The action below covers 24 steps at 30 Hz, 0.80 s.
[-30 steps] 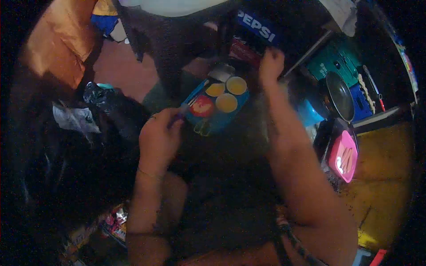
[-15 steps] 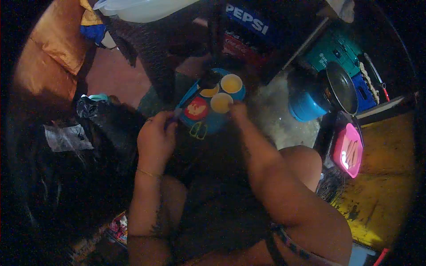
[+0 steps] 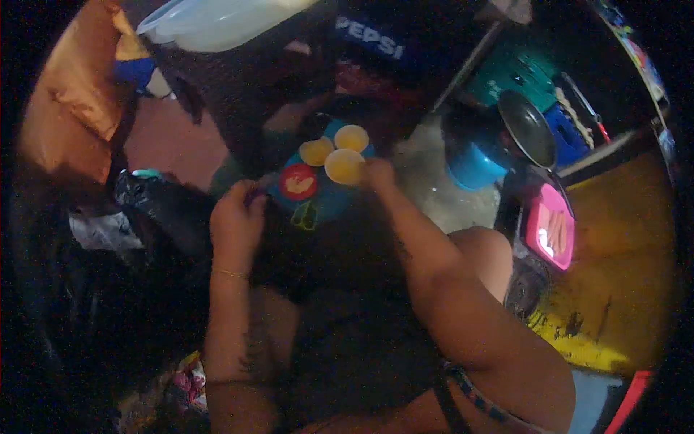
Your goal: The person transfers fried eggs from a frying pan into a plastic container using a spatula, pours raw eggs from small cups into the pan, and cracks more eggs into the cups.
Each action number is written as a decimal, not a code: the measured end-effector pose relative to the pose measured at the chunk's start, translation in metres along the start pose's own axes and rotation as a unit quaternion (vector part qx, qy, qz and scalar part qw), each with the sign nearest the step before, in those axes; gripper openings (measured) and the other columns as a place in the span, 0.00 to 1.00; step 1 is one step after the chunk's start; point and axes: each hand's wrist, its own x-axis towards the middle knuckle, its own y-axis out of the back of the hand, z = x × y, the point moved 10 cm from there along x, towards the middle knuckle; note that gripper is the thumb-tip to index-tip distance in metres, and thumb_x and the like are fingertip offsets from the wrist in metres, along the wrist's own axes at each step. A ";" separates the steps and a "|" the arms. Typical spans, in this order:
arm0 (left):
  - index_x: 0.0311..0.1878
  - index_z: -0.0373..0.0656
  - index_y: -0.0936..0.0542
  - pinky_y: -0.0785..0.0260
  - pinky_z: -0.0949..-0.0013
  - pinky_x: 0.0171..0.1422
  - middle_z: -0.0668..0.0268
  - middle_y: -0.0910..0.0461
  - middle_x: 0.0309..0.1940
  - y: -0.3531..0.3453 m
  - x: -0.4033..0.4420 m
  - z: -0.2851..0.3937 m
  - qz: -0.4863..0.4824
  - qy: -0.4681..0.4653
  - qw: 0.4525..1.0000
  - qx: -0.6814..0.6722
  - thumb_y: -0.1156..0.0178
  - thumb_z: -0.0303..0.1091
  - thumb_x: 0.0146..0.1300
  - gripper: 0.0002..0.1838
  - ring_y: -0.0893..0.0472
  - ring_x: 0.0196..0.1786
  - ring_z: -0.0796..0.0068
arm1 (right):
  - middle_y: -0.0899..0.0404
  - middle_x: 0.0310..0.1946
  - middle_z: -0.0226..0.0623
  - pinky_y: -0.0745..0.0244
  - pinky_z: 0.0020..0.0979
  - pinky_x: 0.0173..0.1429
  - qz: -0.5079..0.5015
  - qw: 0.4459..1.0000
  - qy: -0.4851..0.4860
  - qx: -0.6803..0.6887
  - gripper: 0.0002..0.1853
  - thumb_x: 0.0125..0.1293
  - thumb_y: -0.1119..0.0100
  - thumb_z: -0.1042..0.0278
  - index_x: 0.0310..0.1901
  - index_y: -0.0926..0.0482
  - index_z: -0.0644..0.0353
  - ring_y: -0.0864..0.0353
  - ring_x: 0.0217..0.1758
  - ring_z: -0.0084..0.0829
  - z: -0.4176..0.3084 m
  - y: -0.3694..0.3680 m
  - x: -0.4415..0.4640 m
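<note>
A blue tray (image 3: pixel 334 201) holds three pale cups with yellowish contents: a left one (image 3: pixel 316 152), a back one (image 3: pixel 351 137) and a front one (image 3: pixel 344 167). A red bowl (image 3: pixel 298 181) with pale pieces sits at its left, beside green scissor-like handles (image 3: pixel 305 215). My left hand (image 3: pixel 237 213) is closed round the purplish handle of a utensil (image 3: pixel 258 194) at the tray's left edge. My right hand (image 3: pixel 378 176) is at the front cup's right rim, its fingers closed on it; the fingertips are blurred.
On the right are a blue container (image 3: pixel 476 168), a frying pan (image 3: pixel 528 130), a pink tray (image 3: pixel 551 228) with long pale-pink pieces and a green crate (image 3: pixel 512 72). A black bag (image 3: pixel 163 206) lies left. A whitish basin (image 3: pixel 217 25) stands at the top.
My right hand has come down from near the Pepsi-labelled box to the front cup. The view has shifted, and my left hand still holds the utensil.
</note>
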 end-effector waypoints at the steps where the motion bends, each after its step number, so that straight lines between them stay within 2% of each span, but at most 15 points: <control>1: 0.47 0.44 0.16 0.24 0.53 0.52 0.53 0.14 0.42 -0.001 0.001 0.001 0.011 -0.004 1.000 -0.006 0.33 0.34 0.60 0.13 0.16 0.48 0.48 | 0.13 0.33 0.47 0.17 0.39 0.45 0.006 0.997 -0.048 0.056 0.12 0.60 0.40 0.64 0.38 0.13 0.63 0.11 0.36 0.39 0.013 0.015 0.001; 2: 0.48 0.44 0.16 0.24 0.54 0.52 0.53 0.14 0.42 -0.005 0.003 0.003 -0.002 0.005 1.000 -0.002 0.33 0.34 0.60 0.13 0.16 0.48 0.48 | 0.13 0.32 0.46 0.17 0.39 0.43 0.017 0.989 -0.095 0.112 0.12 0.60 0.41 0.64 0.36 0.14 0.63 0.12 0.35 0.39 0.027 0.029 0.001; 4: 0.49 0.44 0.16 0.24 0.55 0.53 0.52 0.14 0.43 -0.007 0.003 0.007 -0.029 0.028 0.999 0.009 0.33 0.34 0.61 0.13 0.16 0.49 0.48 | 0.14 0.31 0.44 0.17 0.39 0.41 -0.019 0.938 -0.215 0.270 0.11 0.61 0.42 0.65 0.33 0.15 0.63 0.12 0.32 0.39 0.063 0.040 0.013; 6: 0.50 0.44 0.16 0.24 0.55 0.53 0.52 0.14 0.43 -0.004 0.002 0.016 -0.021 0.018 1.000 0.003 0.34 0.34 0.62 0.14 0.16 0.49 0.48 | 0.14 0.30 0.44 0.17 0.39 0.39 0.024 0.932 -0.176 0.315 0.11 0.60 0.41 0.64 0.32 0.16 0.64 0.13 0.31 0.40 0.098 0.050 0.039; 8: 0.51 0.43 0.16 0.24 0.55 0.53 0.52 0.14 0.43 -0.002 0.002 0.024 -0.013 0.006 1.000 0.005 0.34 0.34 0.62 0.14 0.15 0.48 0.49 | 0.14 0.30 0.45 0.18 0.40 0.39 0.048 0.967 -0.107 0.227 0.11 0.58 0.38 0.63 0.30 0.17 0.64 0.13 0.30 0.42 0.114 0.093 0.047; 9: 0.51 0.42 0.16 0.24 0.56 0.53 0.51 0.14 0.42 -0.002 0.000 0.026 -0.011 -0.001 1.000 0.009 0.34 0.34 0.62 0.14 0.15 0.48 0.50 | 0.15 0.29 0.45 0.18 0.41 0.39 0.046 0.991 -0.062 0.111 0.11 0.56 0.35 0.63 0.29 0.17 0.63 0.13 0.31 0.43 0.120 0.121 0.049; 12: 0.50 0.41 0.17 0.24 0.57 0.53 0.51 0.14 0.42 0.000 -0.001 0.038 -0.011 -0.006 1.000 0.009 0.34 0.34 0.63 0.14 0.14 0.48 0.52 | 0.16 0.29 0.46 0.18 0.42 0.41 0.074 0.984 0.063 -0.147 0.11 0.50 0.29 0.61 0.28 0.17 0.60 0.14 0.33 0.46 0.112 0.232 0.028; 14: 0.50 0.40 0.17 0.24 0.59 0.53 0.51 0.14 0.43 -0.005 0.001 0.033 -0.022 0.012 1.000 -0.005 0.34 0.33 0.63 0.14 0.14 0.48 0.53 | 0.16 0.29 0.46 0.18 0.43 0.44 0.059 0.963 0.060 -0.256 0.12 0.45 0.25 0.60 0.28 0.17 0.55 0.15 0.36 0.49 0.134 0.267 0.028; 16: 0.50 0.40 0.17 0.25 0.60 0.53 0.52 0.14 0.43 -0.015 0.004 0.019 -0.049 0.045 0.997 -0.027 0.34 0.32 0.63 0.13 0.14 0.48 0.54 | 0.16 0.31 0.46 0.18 0.43 0.45 0.062 0.958 0.050 -0.277 0.11 0.45 0.26 0.61 0.28 0.17 0.55 0.15 0.37 0.48 0.166 0.307 0.024; 17: 0.50 0.39 0.17 0.25 0.60 0.54 0.52 0.14 0.43 -0.013 0.002 0.023 -0.038 0.030 0.999 -0.021 0.34 0.31 0.63 0.13 0.14 0.48 0.54 | 0.15 0.34 0.45 0.18 0.42 0.46 0.099 0.980 -0.076 -0.152 0.09 0.48 0.28 0.64 0.28 0.17 0.56 0.14 0.40 0.46 0.229 0.317 0.036; 18: 0.50 0.39 0.17 0.25 0.61 0.54 0.52 0.14 0.43 -0.009 0.000 0.028 -0.028 0.015 0.999 -0.014 0.34 0.31 0.63 0.13 0.14 0.48 0.54 | 0.15 0.33 0.45 0.18 0.42 0.44 0.122 0.979 -0.160 -0.044 0.08 0.49 0.30 0.65 0.29 0.17 0.57 0.14 0.38 0.46 0.272 0.328 0.033; 19: 0.49 0.39 0.17 0.25 0.61 0.54 0.51 0.14 0.43 -0.007 0.000 0.030 -0.018 0.001 1.000 -0.007 0.34 0.30 0.63 0.12 0.14 0.48 0.54 | 0.15 0.33 0.46 0.19 0.43 0.42 0.161 0.951 -0.248 0.085 0.08 0.51 0.31 0.65 0.30 0.16 0.59 0.14 0.36 0.45 0.307 0.341 0.020; 21: 0.50 0.39 0.17 0.24 0.61 0.53 0.52 0.14 0.43 -0.013 0.003 0.024 -0.013 -0.020 1.000 -0.019 0.34 0.29 0.63 0.12 0.14 0.48 0.55 | 0.15 0.31 0.47 0.20 0.43 0.38 0.189 0.918 -0.318 0.142 0.08 0.54 0.35 0.66 0.32 0.16 0.62 0.14 0.32 0.44 0.351 0.361 0.004; 24: 0.50 0.38 0.17 0.24 0.62 0.53 0.51 0.14 0.43 -0.019 0.006 0.015 -0.023 -0.012 0.999 -0.025 0.33 0.28 0.62 0.13 0.14 0.48 0.58 | 0.16 0.29 0.48 0.21 0.43 0.32 0.193 0.901 -0.375 0.097 0.10 0.59 0.40 0.68 0.34 0.15 0.67 0.14 0.26 0.42 0.392 0.378 -0.010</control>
